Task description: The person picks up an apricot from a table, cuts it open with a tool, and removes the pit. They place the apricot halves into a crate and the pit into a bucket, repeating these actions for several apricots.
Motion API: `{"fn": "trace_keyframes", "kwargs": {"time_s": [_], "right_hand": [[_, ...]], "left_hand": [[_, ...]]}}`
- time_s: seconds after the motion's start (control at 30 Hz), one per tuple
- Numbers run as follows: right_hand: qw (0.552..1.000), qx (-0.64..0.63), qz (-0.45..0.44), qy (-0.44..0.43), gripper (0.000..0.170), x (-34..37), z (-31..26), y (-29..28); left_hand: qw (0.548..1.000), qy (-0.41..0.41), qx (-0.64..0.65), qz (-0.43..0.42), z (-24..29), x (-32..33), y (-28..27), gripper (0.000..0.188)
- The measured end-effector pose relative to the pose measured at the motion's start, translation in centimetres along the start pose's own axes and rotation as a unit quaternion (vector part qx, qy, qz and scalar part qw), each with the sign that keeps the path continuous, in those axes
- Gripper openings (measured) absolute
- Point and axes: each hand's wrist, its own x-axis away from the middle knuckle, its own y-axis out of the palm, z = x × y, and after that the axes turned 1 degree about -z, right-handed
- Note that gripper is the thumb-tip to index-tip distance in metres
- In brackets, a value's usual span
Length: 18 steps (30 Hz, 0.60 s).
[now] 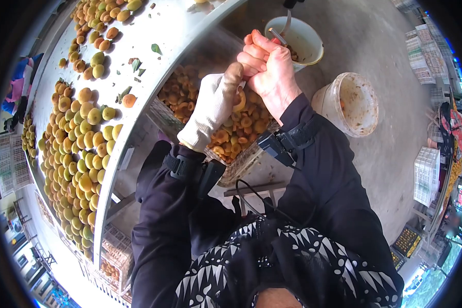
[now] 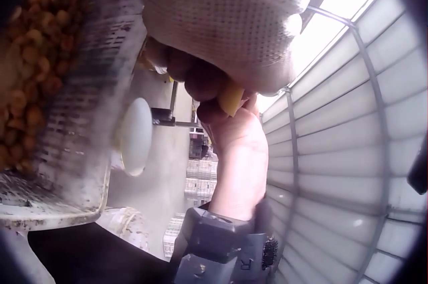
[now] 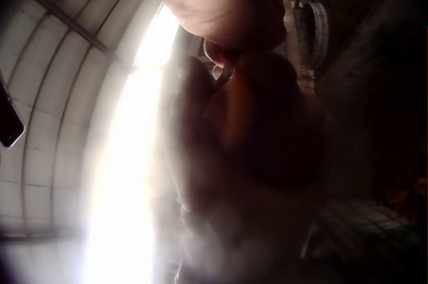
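Observation:
My gloved left hand [image 1: 214, 105] holds a peeled yellow-orange fruit [image 1: 239, 101], which also shows as a yellow piece [image 2: 231, 98] in the left wrist view. Bare and curled, my right hand [image 1: 273, 69] meets the left fingertips; it grips a thin tool whose handle end [image 1: 277, 37] sticks out of the fist. The right wrist view is dark, with the fruit [image 3: 237, 113] between the hands and a small metal edge beside it. Most of the tool is hidden by the fingers.
Below the hands stands a crate of cut orange fruit [image 1: 241, 131]. A bucket [image 1: 315, 46] with a curved tool [image 1: 288, 21] and a stained bucket [image 1: 340, 105] are at the right. Unpeeled fruit [image 1: 77, 159] covers much of the white-edged table [image 1: 138, 97] at left.

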Motion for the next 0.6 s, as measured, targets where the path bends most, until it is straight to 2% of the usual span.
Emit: {"fn": "trace_keyframes", "kwargs": {"time_s": [0.13,0.2,0.27,0.33,0.37,0.4,0.43,0.5,0.6], "right_hand": [[1.0,-0.002,0.009,-0.003,0.021,-0.2,0.1,-0.3],[1.0,0.009,0.002,-0.015,0.022,0.0,0.0,-0.1],[0.999,0.02,-0.009,-0.03,0.023,0.2,-0.4,0.6],[0.996,0.012,-0.021,-0.089,0.022,0.7,-0.5,1.6],[0.99,0.032,-0.059,-0.127,0.02,0.9,-0.5,2.1],[0.989,0.034,-0.063,-0.128,0.02,1.2,-0.7,2.6],[0.976,0.075,-0.091,-0.185,0.018,1.5,-0.9,3.1],[0.946,0.12,-0.145,-0.264,0.015,2.0,-1.3,4.2],[0.943,0.131,-0.128,-0.278,0.014,2.4,-1.2,4.7]], "left_hand": [[0.999,0.014,-0.028,-0.014,-0.9,-0.3,-0.6,0.064],[0.998,-0.028,-0.044,-0.031,-0.4,-0.3,-0.6,0.071],[0.998,-0.016,-0.043,-0.032,-0.1,-0.7,-0.6,0.072],[0.999,-0.007,-0.041,-0.031,0.8,-0.6,-0.6,0.072],[0.999,-0.016,-0.041,0.012,1.3,-0.5,-0.4,0.071],[0.997,-0.026,-0.041,0.057,1.7,-0.5,-0.1,0.07],[0.994,-0.022,-0.038,0.102,1.4,-0.9,0.2,0.068],[0.993,-0.028,-0.007,0.113,1.7,-0.9,-0.1,0.07],[0.992,-0.027,0.028,0.123,2.3,-0.8,0.3,0.072]]}}
